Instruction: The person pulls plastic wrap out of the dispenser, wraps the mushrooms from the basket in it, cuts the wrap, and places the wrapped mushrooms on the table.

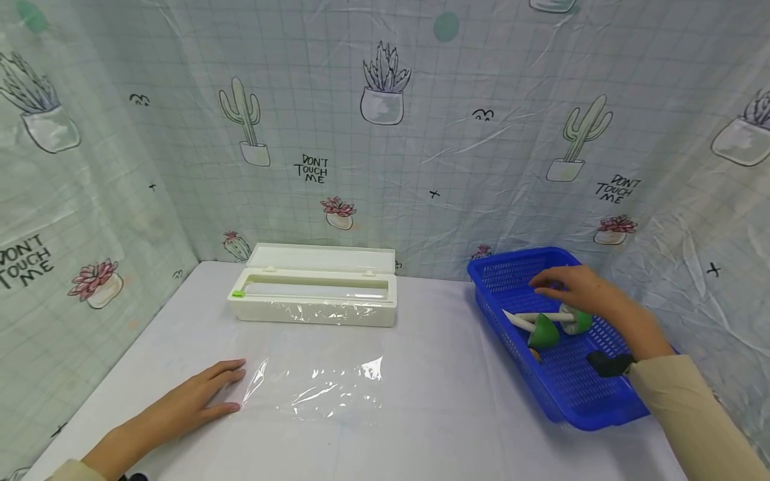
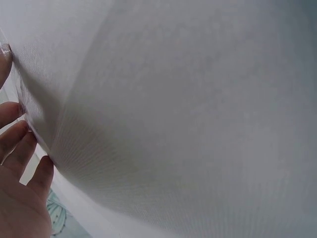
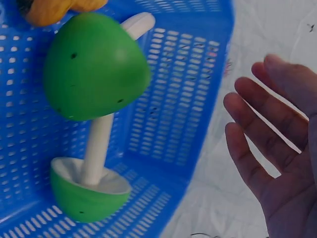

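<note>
My left hand (image 1: 195, 401) rests on the table with its fingers extended, the fingertips at the left edge of a clear sheet of plastic wrap (image 1: 325, 387). The film runs forward from a white wrap dispenser (image 1: 313, 312), whose lid stands raised over the roll. My right hand (image 1: 577, 290) hovers above a blue basket (image 1: 577, 419), holding nothing; its fingers (image 3: 260, 144) are spread and loosely bent. Beneath it in the basket lie two toy mushrooms, one with its green cap (image 3: 94, 69) turned up, the other with its cap (image 3: 91, 201) cupped around the stem's end.
A small orange-brown thing (image 1: 534, 355) lies in the basket beside the nearer mushroom. A bright green slider (image 1: 238, 293) sits at the dispenser's left end. Cactus-printed sheeting (image 1: 385, 167) encloses the white table (image 1: 445, 374) at the back and sides.
</note>
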The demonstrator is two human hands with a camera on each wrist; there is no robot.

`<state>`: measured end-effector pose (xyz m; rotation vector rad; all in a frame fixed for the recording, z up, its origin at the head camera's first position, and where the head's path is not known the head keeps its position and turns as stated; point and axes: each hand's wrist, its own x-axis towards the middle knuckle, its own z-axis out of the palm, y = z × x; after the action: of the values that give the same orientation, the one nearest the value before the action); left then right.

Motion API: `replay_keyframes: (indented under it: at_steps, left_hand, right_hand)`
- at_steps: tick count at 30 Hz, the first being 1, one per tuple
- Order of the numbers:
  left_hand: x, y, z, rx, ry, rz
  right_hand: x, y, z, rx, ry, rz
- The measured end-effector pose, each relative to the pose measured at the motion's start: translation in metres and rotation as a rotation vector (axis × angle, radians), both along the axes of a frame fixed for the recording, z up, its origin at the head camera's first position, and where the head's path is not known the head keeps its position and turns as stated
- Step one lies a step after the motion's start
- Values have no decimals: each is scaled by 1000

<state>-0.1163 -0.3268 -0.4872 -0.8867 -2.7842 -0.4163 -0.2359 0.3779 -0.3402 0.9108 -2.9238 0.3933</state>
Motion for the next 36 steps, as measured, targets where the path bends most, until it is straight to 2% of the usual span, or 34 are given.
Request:
replay_keyframes:
  at_steps: [3, 7, 12, 17, 22, 24, 27, 32, 36]
  left_hand:
    - [-1, 0, 0, -1, 2, 1]
    - [-2, 0, 0, 5, -1, -3]
    - [-3, 0, 2, -1, -10, 1]
    - [-3, 0, 2, -15, -23, 17]
    - [-3, 1, 2, -9, -24, 18]
    - [-3, 1, 2, -14, -22, 16]
    - [-4, 0, 0, -21, -23, 16]
    - [-2, -1, -1, -3, -32, 13]
    - [0, -2, -1, -7, -37, 21]
  right_hand:
    - [-3, 5, -8, -24, -74, -5]
    - [-4, 9, -17, -68, -172, 49]
    - [-5, 3, -25, -107, -373, 133]
    - [-4, -6, -32, -62, -554, 96]
    - [-1, -14, -32, 2, -661, 6]
    - [-1, -16, -30, 30, -670, -23]
    - [-1, -17, -26, 80, -621, -26]
    - [1, -18, -29, 117, -487, 81]
    - [6, -23, -40, 144, -489, 120]
